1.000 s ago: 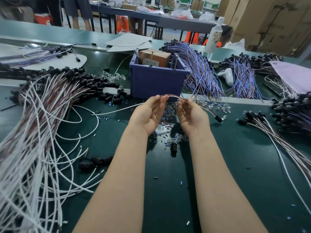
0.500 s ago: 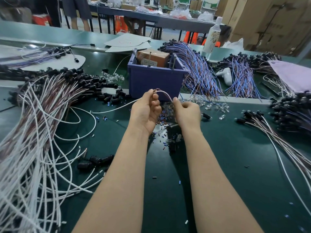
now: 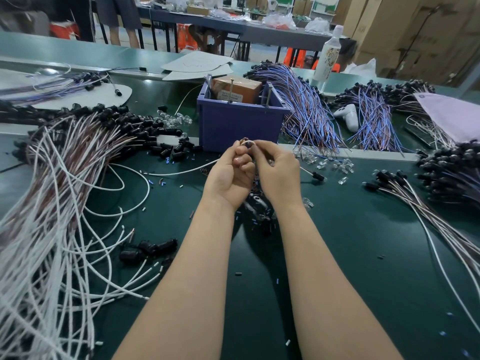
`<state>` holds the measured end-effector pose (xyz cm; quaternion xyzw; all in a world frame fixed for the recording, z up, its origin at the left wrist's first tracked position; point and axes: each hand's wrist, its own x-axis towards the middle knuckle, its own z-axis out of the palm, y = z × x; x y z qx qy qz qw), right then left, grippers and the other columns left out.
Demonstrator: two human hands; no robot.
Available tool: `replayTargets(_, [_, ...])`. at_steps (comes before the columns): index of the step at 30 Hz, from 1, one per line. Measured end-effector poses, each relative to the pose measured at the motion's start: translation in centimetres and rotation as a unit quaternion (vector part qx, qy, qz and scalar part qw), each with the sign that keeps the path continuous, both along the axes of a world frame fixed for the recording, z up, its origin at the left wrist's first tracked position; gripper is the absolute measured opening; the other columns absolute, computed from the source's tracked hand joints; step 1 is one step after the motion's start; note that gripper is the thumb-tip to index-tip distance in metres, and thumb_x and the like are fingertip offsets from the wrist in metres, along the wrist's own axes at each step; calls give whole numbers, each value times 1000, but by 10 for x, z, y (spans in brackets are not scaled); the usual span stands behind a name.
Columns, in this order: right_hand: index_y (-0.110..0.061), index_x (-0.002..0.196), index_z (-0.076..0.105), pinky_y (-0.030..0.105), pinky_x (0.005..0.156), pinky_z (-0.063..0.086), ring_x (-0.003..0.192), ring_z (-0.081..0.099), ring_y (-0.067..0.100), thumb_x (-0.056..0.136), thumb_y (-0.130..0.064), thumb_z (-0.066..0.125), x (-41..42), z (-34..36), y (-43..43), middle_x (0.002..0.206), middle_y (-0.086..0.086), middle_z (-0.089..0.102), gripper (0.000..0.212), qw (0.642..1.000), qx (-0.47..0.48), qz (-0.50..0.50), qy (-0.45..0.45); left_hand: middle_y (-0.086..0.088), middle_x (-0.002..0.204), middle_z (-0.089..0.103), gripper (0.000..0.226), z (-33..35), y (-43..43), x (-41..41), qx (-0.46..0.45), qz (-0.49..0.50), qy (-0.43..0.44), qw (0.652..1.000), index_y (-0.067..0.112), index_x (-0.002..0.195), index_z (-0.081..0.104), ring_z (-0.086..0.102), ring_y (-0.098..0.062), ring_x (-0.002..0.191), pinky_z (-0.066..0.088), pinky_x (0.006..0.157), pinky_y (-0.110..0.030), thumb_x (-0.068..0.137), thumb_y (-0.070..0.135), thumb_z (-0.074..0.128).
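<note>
My left hand (image 3: 230,175) and my right hand (image 3: 279,172) meet over the middle of the green table (image 3: 363,242), just in front of the purple bin (image 3: 240,126). Between their fingertips they pinch a small loop of thin white wire (image 3: 246,143). That wire trails left from my left hand across the table, and its other end, with a black socket (image 3: 317,175), lies to the right of my right hand. A heap of small black and blue parts (image 3: 259,211) lies under my wrists, partly hidden.
A big bundle of white and brown wires with black sockets (image 3: 65,178) fills the left. Blue and brown wire bundles (image 3: 309,118) lie behind the bin. More socketed wires (image 3: 428,203) fan out at right. Clear bulbs (image 3: 335,165) scatter nearby. A white bottle (image 3: 327,55) stands at the back.
My hands have closed together and the wide wire arc between them has shrunk to a small loop at the fingertips. The black socket end has dropped onto the table at right.
</note>
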<state>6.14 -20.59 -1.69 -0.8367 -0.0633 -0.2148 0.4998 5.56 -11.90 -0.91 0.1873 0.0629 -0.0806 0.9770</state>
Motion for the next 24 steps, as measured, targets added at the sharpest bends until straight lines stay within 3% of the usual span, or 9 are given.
replayTargets(2, [-16,100,73,30,83,48,78,64,16,93,-24,60,-1,-1,1,87,2,73,17,999,-40,-30,-11,8,49,48,25,-1,-1,0,-7,-1,6,1000,9,80,50,38,-2,34,30,37,-8,101,15,39])
replayTargets(4, [-14,100,72,41,83,48,82,65,23,93,-24,59,-2,-1,1,86,4,73,18,997,-46,-56,-26,8,50,51,24,-1,1,0,43,13,11,999,10,80,53,39,-1,35,31,37,-8,100,17,43])
replayTargets(9, [-9,104,70,35,84,49,87,66,22,94,-19,57,-1,-2,-8,91,5,73,19,998,-26,-63,-7,9,71,55,31,1,18,8,203,209,88,953,20,81,59,45,-1,54,37,46,-12,102,31,39])
replayTargets(13, [-8,108,69,31,86,47,92,63,22,95,-18,55,2,-5,-11,97,6,71,21,997,-40,-66,21,7,77,60,31,1,48,11,146,340,145,918,20,82,48,56,-4,63,40,57,-17,104,30,28])
replayTargets(17, [-14,115,67,39,96,43,102,59,23,97,-19,50,4,-8,-10,108,8,67,25,994,-45,-84,44,5,74,57,42,-4,59,12,165,377,200,889,16,84,51,51,-8,58,38,54,-19,104,38,21])
replayTargets(20, [-15,117,66,40,97,41,103,57,24,98,-19,49,4,-9,-12,108,9,64,26,993,-41,-101,48,3,68,44,60,-4,54,11,216,360,210,883,14,79,60,40,-13,58,41,63,-23,102,48,16])
replayTargets(22, [-14,117,66,41,97,41,102,57,24,98,-19,49,4,-9,-13,108,9,64,26,992,-38,-111,50,3,58,35,66,0,51,9,200,350,188,895,13,75,62,34,-12,48,38,49,-18,101,50,14])
replayTargets(24, [-14,116,67,42,96,41,101,57,24,98,-19,49,5,-9,-15,108,9,65,26,991,-37,-120,54,5,50,30,62,5,51,7,145,332,160,918,9,75,61,27,-8,34,23,36,-15,103,42,16])
